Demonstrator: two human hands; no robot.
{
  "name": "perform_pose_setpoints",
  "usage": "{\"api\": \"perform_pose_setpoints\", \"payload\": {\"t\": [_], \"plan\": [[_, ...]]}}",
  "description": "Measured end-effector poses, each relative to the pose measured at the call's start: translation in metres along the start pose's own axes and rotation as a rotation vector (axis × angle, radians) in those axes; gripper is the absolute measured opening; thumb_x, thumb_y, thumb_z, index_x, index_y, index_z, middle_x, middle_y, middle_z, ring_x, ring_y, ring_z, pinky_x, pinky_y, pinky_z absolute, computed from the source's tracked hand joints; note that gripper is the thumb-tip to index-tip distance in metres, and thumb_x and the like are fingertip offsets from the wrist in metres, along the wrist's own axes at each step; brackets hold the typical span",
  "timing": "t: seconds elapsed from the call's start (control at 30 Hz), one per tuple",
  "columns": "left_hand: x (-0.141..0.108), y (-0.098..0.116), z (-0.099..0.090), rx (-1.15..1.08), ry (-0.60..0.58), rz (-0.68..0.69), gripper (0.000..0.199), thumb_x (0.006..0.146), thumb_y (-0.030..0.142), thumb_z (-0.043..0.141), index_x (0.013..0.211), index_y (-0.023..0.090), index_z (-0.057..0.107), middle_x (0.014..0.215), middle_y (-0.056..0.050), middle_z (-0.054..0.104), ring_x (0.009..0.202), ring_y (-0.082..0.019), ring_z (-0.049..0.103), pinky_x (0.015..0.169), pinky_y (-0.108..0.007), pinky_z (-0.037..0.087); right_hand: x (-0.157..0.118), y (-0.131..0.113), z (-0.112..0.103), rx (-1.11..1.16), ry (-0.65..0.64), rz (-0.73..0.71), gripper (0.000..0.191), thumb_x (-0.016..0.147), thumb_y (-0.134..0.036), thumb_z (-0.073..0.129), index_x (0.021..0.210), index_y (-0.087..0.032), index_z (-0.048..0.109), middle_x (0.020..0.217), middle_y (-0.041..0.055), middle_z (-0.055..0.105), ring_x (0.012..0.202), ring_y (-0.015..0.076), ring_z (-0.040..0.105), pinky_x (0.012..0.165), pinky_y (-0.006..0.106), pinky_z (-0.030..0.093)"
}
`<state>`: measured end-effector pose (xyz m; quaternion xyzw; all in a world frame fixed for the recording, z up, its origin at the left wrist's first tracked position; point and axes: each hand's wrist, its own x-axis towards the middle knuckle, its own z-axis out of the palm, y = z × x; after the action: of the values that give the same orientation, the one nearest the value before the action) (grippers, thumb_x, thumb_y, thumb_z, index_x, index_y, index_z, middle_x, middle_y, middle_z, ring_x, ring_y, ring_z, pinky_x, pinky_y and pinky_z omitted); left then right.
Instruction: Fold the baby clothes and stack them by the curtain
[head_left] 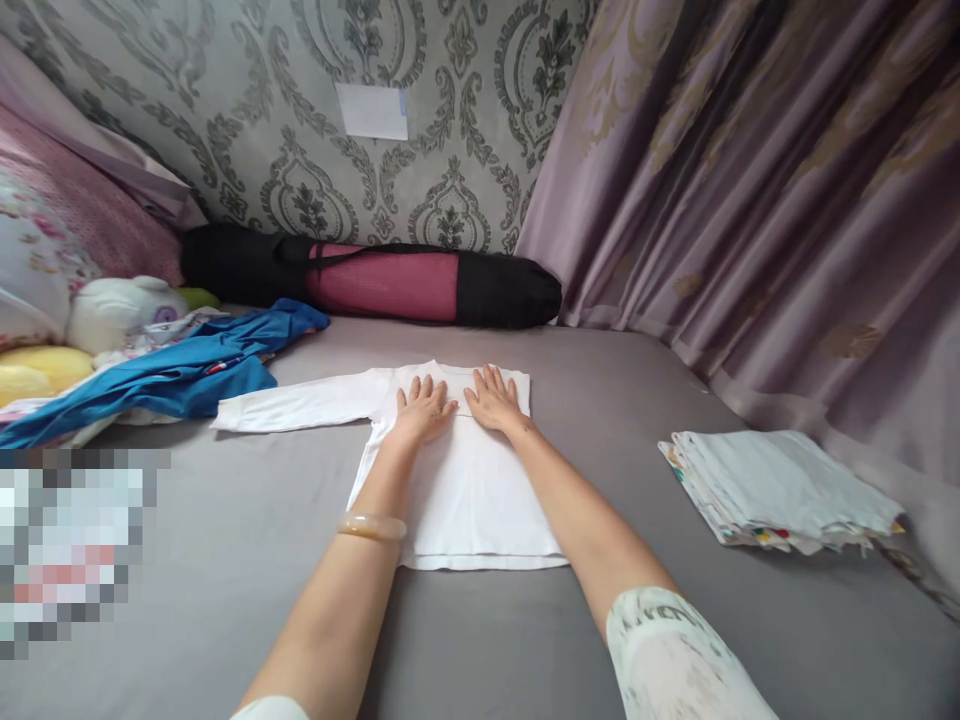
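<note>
A white long-sleeved shirt (480, 500) lies spread on the grey bed sheet (247, 560), its collar edge toward the wall. One sleeve stretches out to the left; on the right side no sleeve extends outward. My left hand (425, 408) rests flat on the upper left part of the shirt, fingers spread, a pale bangle on the wrist. Flat on the upper right part, near the collar, lies my right hand (493, 400), its fingers also apart. Neither hand grips anything.
A folded stack of light cloth (787, 490) sits at the right. Blue clothing (187, 365) lies in a heap at the left beside a white plush toy (124, 312). Along the patterned wall is a long black and red bag (382, 283). Curtains (675, 170) hang at the right.
</note>
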<state>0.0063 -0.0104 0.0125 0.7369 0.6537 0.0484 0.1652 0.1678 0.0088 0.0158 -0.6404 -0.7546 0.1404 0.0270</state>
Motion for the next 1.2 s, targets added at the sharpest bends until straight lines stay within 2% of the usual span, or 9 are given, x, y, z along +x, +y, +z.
{"api": "perform_pose_setpoints", "payload": {"t": [0.17,0.3,0.47,0.6,0.73,0.83,1.1,1.13,1.2], "plan": [[0.002,-0.002,-0.001,-0.026,0.007,-0.064,0.066,0.096,0.051,0.024,0.153,0.016,0.028,0.162,-0.015,0.012,0.15,-0.033,0.005,0.117,-0.058,0.012,-0.003,0.017,-0.005,-0.032,0.125,0.154,0.068,0.1,-0.042,0.02,0.156,-0.005,0.01,0.163,0.0143,-0.002,0.15,0.0257,-0.005,0.119,0.047,-0.002],[0.001,-0.001,0.001,-0.02,-0.017,-0.092,0.072,0.096,0.052,0.022,0.154,0.011,0.022,0.163,-0.016,0.007,0.15,-0.032,0.001,0.118,-0.056,0.007,-0.004,0.025,-0.001,-0.043,0.115,0.224,0.071,0.1,-0.044,0.019,0.153,0.003,0.016,0.162,0.0183,0.007,0.15,0.0285,0.001,0.119,0.044,0.003],[0.0,0.0,0.0,-0.037,-0.018,-0.072,0.073,0.095,0.051,0.027,0.154,0.008,0.022,0.162,-0.017,0.006,0.15,-0.033,0.0,0.118,-0.057,0.005,-0.002,0.026,-0.003,-0.054,0.078,0.235,0.071,0.101,-0.045,0.018,0.154,0.002,0.015,0.162,0.017,0.006,0.15,0.0273,0.001,0.119,0.042,0.006],[-0.004,-0.005,-0.02,-0.169,0.011,-0.064,0.068,0.094,0.045,0.039,0.15,0.009,0.029,0.16,-0.02,0.018,0.149,-0.032,0.012,0.117,-0.054,0.015,-0.003,0.015,-0.009,-0.087,0.095,0.223,0.065,0.101,-0.045,0.02,0.156,-0.01,0.017,0.163,0.0163,0.004,0.149,0.0301,-0.001,0.117,0.052,-0.001],[-0.014,-0.023,-0.051,-0.373,0.181,-0.039,0.061,0.092,0.04,0.044,0.145,0.01,0.039,0.153,-0.018,0.037,0.142,-0.028,0.034,0.113,-0.039,0.03,-0.005,-0.013,-0.006,-0.053,0.118,0.046,0.059,0.102,-0.049,0.017,0.156,-0.026,0.017,0.164,0.0103,0.003,0.149,0.0304,-0.004,0.115,0.058,-0.002],[-0.023,-0.044,-0.066,-0.505,0.256,-0.124,0.063,0.091,0.041,0.046,0.144,0.009,0.041,0.145,-0.018,0.049,0.131,-0.027,0.049,0.108,-0.033,0.036,-0.005,-0.03,0.002,-0.019,0.05,0.009,0.06,0.101,-0.052,0.015,0.156,-0.028,0.018,0.164,0.0093,0.005,0.149,0.03,-0.003,0.115,0.059,-0.001],[-0.025,-0.092,-0.072,-0.67,0.477,-0.441,0.045,0.083,0.029,0.056,0.123,0.008,0.06,0.121,-0.02,0.065,0.117,-0.03,0.06,0.1,-0.037,0.043,-0.003,-0.033,0.005,-0.046,-0.003,0.046,0.061,0.101,-0.05,0.018,0.156,-0.025,0.021,0.164,0.0101,0.008,0.149,0.031,0.0,0.114,0.061,0.002],[-0.025,-0.096,-0.073,-0.682,0.54,-0.489,0.043,0.083,0.028,0.057,0.12,0.007,0.06,0.118,-0.02,0.065,0.116,-0.031,0.06,0.1,-0.039,0.044,-0.002,-0.036,0.003,-0.047,-0.009,0.05,0.06,0.101,-0.049,0.02,0.156,-0.023,0.021,0.164,0.011,0.008,0.149,0.0309,0.0,0.115,0.06,0.002],[-0.029,-0.104,-0.077,-0.713,0.759,-0.609,0.038,0.083,0.024,0.055,0.117,0.008,0.06,0.117,-0.02,0.064,0.117,-0.032,0.058,0.102,-0.043,0.042,-0.002,-0.044,0.001,-0.057,0.016,0.019,0.06,0.101,-0.044,0.021,0.156,-0.02,0.021,0.164,0.0121,0.007,0.15,0.0288,-0.001,0.115,0.058,0.0]]}}
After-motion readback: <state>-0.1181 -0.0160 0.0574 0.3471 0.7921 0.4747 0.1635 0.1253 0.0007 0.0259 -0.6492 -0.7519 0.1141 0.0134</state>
